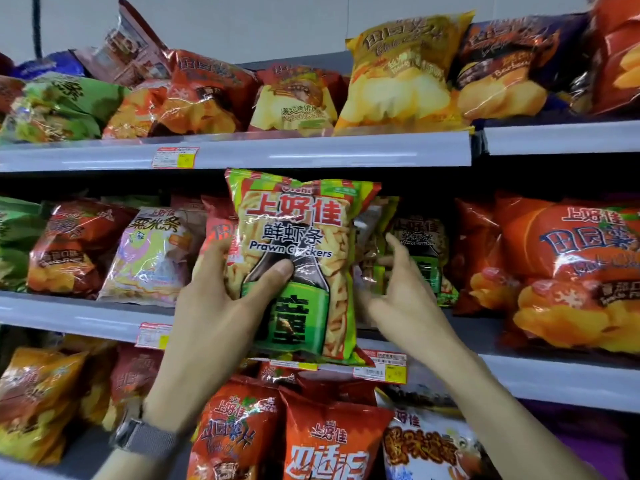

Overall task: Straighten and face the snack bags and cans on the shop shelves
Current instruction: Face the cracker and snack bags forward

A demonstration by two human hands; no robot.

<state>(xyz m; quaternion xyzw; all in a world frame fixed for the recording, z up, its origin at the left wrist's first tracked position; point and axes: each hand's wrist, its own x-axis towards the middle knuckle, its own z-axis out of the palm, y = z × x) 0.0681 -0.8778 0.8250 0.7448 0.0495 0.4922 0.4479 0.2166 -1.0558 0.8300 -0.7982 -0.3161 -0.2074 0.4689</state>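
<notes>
A banded watch (145, 439) sits on the left wrist. The left grip (221, 306) grasps a green prawn cracker bag (298, 237), thumb across its front, holding it upright before the middle shelf (86, 315). The right grip (405, 296) is released, fingers spread just beside a matching bag (420, 258) standing on that shelf. Above, the top shelf (311, 152) carries slumped crisp bags (401, 71).

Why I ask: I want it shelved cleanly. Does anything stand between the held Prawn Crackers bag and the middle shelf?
Yes. Behind the Prawn Crackers bag, which the left hand grips, the right hand reaches into the middle shelf among bags already standing there, one of them a matching green bag.
</notes>
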